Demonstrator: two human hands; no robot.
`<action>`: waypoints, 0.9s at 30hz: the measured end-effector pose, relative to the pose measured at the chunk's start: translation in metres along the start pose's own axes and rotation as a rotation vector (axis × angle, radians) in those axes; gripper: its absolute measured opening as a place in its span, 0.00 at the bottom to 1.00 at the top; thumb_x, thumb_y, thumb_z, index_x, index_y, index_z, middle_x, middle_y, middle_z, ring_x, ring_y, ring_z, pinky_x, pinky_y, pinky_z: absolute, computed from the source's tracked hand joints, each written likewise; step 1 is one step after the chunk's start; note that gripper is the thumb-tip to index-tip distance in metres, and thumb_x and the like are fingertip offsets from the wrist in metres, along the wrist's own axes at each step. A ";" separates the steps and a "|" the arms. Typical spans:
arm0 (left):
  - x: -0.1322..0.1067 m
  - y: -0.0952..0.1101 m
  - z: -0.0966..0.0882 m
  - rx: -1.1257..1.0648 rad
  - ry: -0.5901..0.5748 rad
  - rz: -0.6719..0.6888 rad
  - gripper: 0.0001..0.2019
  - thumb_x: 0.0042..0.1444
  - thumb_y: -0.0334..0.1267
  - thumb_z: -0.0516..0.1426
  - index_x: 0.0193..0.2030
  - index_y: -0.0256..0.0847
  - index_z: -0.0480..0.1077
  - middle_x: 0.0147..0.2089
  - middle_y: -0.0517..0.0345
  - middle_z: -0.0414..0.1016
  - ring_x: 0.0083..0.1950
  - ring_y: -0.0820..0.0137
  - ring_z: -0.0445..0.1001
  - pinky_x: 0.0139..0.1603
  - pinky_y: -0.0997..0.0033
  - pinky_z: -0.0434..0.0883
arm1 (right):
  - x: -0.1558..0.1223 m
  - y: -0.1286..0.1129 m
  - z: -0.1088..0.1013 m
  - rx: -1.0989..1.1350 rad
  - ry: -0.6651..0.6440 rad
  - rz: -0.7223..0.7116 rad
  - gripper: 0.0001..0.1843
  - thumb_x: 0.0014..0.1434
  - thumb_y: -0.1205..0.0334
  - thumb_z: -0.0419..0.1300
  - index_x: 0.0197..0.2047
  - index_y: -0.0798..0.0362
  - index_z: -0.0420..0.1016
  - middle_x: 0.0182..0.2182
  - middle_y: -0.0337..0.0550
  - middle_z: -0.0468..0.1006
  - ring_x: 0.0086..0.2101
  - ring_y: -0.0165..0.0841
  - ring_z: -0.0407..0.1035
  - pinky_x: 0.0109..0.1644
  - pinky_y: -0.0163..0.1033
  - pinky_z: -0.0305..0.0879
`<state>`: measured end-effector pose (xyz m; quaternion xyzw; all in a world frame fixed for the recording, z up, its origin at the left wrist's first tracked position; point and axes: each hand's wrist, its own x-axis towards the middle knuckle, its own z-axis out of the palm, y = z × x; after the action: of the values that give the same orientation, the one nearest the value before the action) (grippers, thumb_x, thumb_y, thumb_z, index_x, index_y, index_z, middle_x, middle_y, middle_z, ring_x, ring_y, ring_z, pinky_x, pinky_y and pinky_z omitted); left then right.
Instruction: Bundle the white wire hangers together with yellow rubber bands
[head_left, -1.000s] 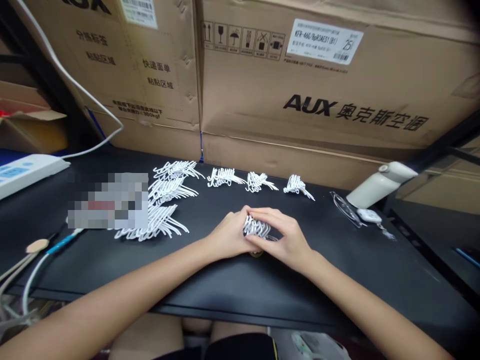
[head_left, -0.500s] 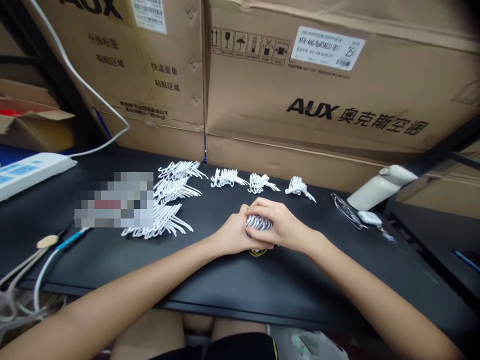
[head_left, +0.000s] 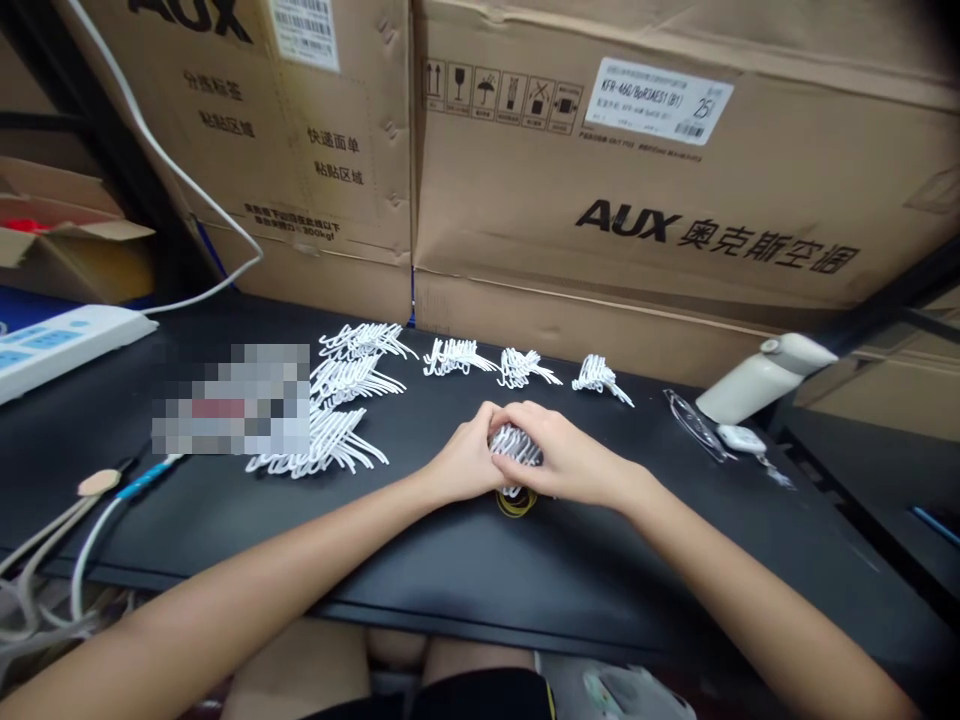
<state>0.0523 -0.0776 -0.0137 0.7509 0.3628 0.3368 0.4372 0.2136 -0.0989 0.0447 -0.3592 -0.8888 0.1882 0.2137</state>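
Observation:
My left hand [head_left: 463, 462] and my right hand [head_left: 564, 458] are pressed together over a small bunch of white wire hooks [head_left: 512, 443] at the middle of the black table [head_left: 465, 560]. Both hands have their fingers curled round the bunch. Just below the hands a yellow rubber band [head_left: 516, 503] lies on the table. Further bunches of white hooks lie behind: three small bundles in a row [head_left: 454, 356] [head_left: 523, 367] [head_left: 598, 375] and looser piles to the left [head_left: 330, 450] [head_left: 360, 340].
Large AUX cardboard boxes [head_left: 675, 180] stand against the table's back. A white bottle [head_left: 757, 375] lies at the right with a clear bag and a small white tag [head_left: 739, 436]. A white power strip [head_left: 67, 335] and cables [head_left: 97, 510] sit at the left.
Both hands stayed on the bunch, the right hand shifting its grip over it. The yellow rubber band shows more clearly below the hands now.

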 end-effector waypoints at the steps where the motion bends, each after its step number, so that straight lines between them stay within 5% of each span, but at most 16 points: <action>1: 0.000 0.000 0.000 -0.030 0.005 -0.010 0.21 0.41 0.40 0.63 0.40 0.41 0.58 0.36 0.61 0.73 0.37 0.67 0.72 0.35 0.71 0.66 | -0.003 0.002 0.001 0.020 0.046 0.007 0.15 0.56 0.63 0.59 0.47 0.52 0.68 0.41 0.46 0.74 0.41 0.37 0.68 0.46 0.44 0.67; 7: 0.004 0.005 0.000 -0.099 0.102 -0.069 0.23 0.41 0.48 0.65 0.39 0.39 0.64 0.30 0.65 0.67 0.30 0.74 0.64 0.30 0.76 0.62 | -0.028 0.017 0.012 0.133 0.557 0.041 0.15 0.56 0.65 0.61 0.48 0.51 0.69 0.47 0.49 0.73 0.46 0.38 0.69 0.48 0.46 0.69; 19: 0.009 0.022 -0.003 -0.598 0.046 -0.186 0.17 0.54 0.52 0.54 0.34 0.37 0.68 0.29 0.58 0.70 0.31 0.71 0.68 0.33 0.72 0.66 | -0.035 0.016 0.021 0.287 0.540 0.084 0.12 0.56 0.65 0.61 0.45 0.50 0.72 0.50 0.50 0.71 0.45 0.38 0.71 0.44 0.43 0.73; 27: 0.008 0.021 -0.008 -0.802 -0.139 -0.171 0.20 0.43 0.33 0.60 0.47 0.36 0.71 0.44 0.50 0.77 0.45 0.62 0.74 0.48 0.64 0.68 | -0.035 0.020 0.018 0.340 0.661 0.139 0.09 0.54 0.66 0.62 0.41 0.52 0.72 0.49 0.50 0.71 0.37 0.34 0.72 0.42 0.43 0.72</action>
<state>0.0554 -0.0751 0.0095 0.5093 0.2336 0.3626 0.7447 0.2380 -0.1136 0.0115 -0.4195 -0.7015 0.2207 0.5323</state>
